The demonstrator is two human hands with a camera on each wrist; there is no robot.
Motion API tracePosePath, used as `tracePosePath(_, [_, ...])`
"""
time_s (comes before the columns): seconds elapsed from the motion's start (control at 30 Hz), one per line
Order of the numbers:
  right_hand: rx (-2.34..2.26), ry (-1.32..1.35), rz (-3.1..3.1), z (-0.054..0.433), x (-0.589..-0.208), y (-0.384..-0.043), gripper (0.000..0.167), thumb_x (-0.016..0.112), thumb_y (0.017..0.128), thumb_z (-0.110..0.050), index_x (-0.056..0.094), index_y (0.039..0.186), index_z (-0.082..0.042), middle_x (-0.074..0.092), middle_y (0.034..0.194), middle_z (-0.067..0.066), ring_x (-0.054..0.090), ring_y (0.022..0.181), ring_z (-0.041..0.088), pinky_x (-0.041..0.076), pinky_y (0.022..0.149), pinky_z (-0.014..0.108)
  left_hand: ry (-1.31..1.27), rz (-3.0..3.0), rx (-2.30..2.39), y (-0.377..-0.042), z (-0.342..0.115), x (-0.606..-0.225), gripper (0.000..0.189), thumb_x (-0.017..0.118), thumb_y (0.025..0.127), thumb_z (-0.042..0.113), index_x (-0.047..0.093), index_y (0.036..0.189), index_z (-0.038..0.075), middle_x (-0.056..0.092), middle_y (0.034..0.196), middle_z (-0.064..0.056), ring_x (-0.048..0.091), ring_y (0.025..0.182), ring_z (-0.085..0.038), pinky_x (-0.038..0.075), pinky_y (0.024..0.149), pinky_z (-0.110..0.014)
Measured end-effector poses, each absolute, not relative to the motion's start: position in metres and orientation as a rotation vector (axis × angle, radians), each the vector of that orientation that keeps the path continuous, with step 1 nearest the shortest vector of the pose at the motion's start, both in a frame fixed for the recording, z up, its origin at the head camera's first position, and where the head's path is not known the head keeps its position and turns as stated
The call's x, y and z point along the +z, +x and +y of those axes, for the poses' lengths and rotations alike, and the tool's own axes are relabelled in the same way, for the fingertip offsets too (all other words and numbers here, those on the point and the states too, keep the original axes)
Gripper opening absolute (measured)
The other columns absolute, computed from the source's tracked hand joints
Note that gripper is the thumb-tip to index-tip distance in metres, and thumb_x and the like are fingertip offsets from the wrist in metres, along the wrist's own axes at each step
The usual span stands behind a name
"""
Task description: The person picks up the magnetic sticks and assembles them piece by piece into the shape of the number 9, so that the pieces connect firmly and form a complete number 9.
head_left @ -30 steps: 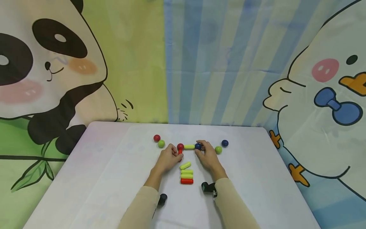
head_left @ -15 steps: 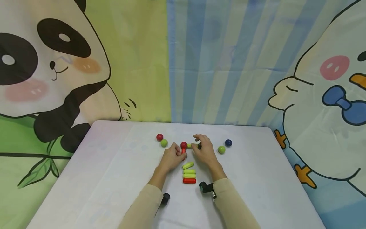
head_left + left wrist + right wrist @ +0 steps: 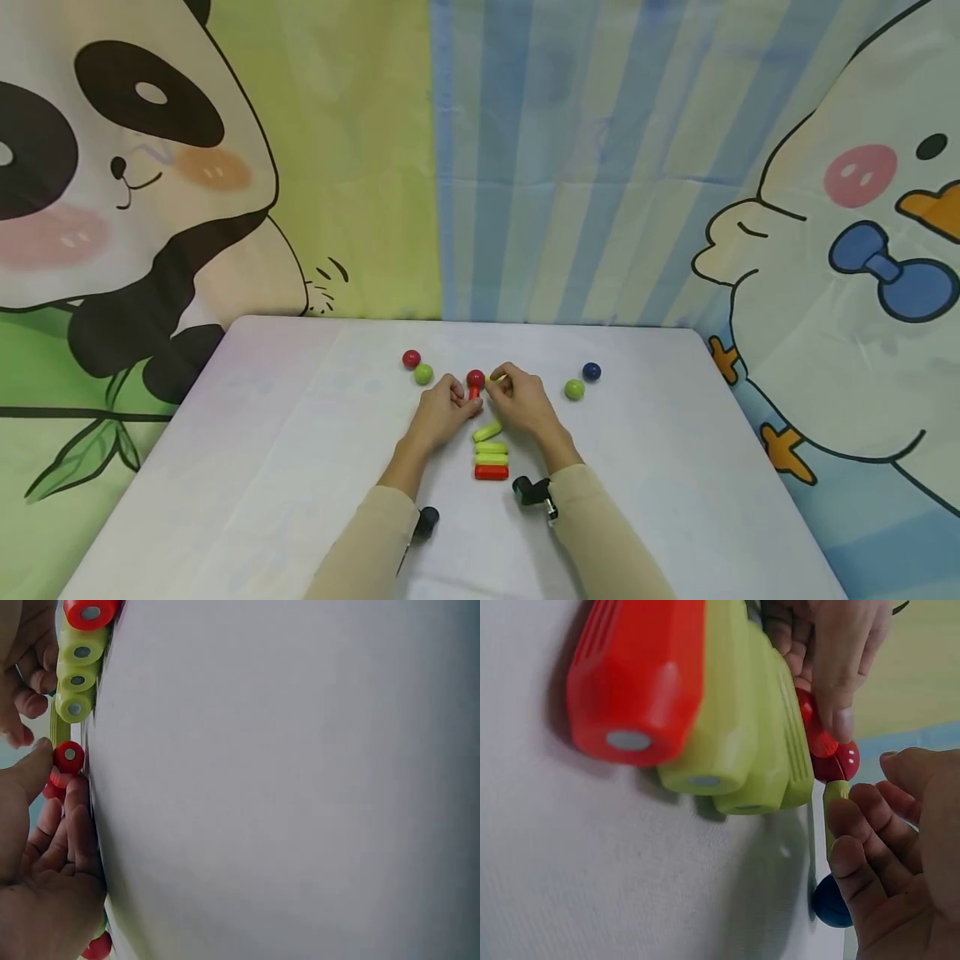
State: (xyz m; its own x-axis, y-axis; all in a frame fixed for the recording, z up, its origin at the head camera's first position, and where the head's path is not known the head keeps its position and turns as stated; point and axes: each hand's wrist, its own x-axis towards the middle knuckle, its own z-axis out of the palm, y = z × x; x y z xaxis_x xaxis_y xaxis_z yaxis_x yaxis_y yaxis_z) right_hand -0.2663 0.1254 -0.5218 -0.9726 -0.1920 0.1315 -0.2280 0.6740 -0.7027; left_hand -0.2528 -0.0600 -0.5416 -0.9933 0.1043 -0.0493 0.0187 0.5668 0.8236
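Note:
My left hand pinches a red magnetic rod between thumb and fingers. A red ball sits at the rod's far end. From that ball a yellow-green magnetic rod runs rightward to a dark blue ball, which the right hand hides in the head view. My right hand has its thumb and fingers on either side of the yellow-green rod, close to the red ball. Its curled fingers cover part of that rod in the right wrist view.
Nearer the body lie several yellow-green rods and a red rod in a column. Loose red and green balls lie left; green and blue balls lie right. A printed curtain hangs behind the white table.
My right hand has moved left from the blue ball along the yellow-green rod toward the red ball. The left hand keeps its pinch on the red rod.

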Motion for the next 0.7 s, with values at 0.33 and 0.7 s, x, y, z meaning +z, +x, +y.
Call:
tracePosePath(0.33, [1.155, 0.363, -2.949, 0.118, -0.521, -0.267, 0.018, 0.066, 0.101, -0.029, 0.07, 0.1, -0.011, 0.065, 0.078, -0.001, 0.055, 0.069, 0.013, 0.047, 0.065, 0.029, 0.18, 2.765, 1.42, -0.257, -0.07, -0.539, 0.017, 0.065, 0.102, 0.028, 0.058, 0.101, 0.013, 0.062, 0.085, -0.001, 0.057, 0.076, -0.014, 0.048, 0.069, -0.03])
tracePosePath(0.7, [1.138, 0.237, -3.055, 0.104, -0.526, -0.264, 0.035, 0.069, 0.096, -0.048, 0.064, 0.089, -0.014, 0.06, 0.073, 0.0, 0.054, 0.064, 0.015, 0.044, 0.058, 0.029, 0.198, 2.916, 1.595, -0.268, -0.103, -0.514, 0.018, 0.067, 0.1, 0.024, 0.061, 0.109, 0.009, 0.064, 0.09, -0.002, 0.06, 0.081, -0.015, 0.051, 0.075, -0.031])
